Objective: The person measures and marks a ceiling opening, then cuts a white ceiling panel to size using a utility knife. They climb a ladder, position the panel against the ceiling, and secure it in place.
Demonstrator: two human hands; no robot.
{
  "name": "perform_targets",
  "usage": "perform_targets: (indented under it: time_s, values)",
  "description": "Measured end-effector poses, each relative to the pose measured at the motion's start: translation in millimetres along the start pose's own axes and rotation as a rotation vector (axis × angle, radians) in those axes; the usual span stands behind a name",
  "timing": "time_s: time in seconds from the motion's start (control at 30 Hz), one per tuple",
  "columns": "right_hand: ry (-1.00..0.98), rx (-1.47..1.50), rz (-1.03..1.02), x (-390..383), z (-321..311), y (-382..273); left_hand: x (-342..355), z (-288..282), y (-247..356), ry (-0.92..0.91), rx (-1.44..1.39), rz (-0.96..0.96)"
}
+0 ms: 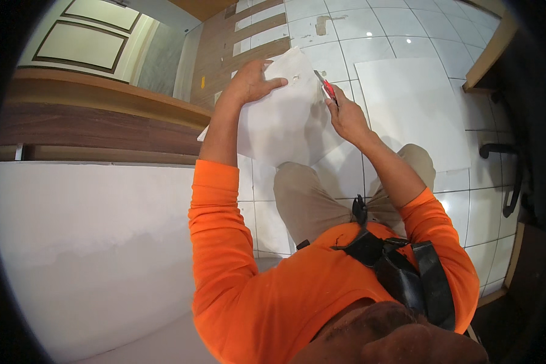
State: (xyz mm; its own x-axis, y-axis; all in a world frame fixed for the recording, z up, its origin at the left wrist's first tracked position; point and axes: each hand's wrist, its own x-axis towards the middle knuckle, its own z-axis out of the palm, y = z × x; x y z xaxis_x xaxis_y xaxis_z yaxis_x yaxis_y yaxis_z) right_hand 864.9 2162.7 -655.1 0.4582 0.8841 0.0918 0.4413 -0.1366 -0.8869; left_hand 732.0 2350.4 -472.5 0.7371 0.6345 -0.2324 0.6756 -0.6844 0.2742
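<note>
Step, apparently: cutting the white sheet [279, 121], upper centre of frame | Left hand [255, 84]: thumb on sheet, grip cannot be told | Right hand [347, 118]: fingers wrapped round red-handled knife [329, 89], blade near sheet's right edge | Next move likely calls for: steady sheet, guided blade

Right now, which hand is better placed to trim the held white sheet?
Right, I'd judge: the right hand holds the red cutter, blade near the held white sheet, while the left hand grips that sheet.
</note>
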Motion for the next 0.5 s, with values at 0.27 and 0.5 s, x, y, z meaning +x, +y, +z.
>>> perform_targets:
  time_s: [0.27,0.5]
  values:
    - [0.047,-0.035,0.023,-12.0,24.3,10.0,-0.5,2.2,-8.7,0.023,-0.055,0.04]
    - [0.118,0.084,-0.001,-0.8,10.4,-11.8,-13.8,-2.4,-11.2,0.124,0.014,0.11]
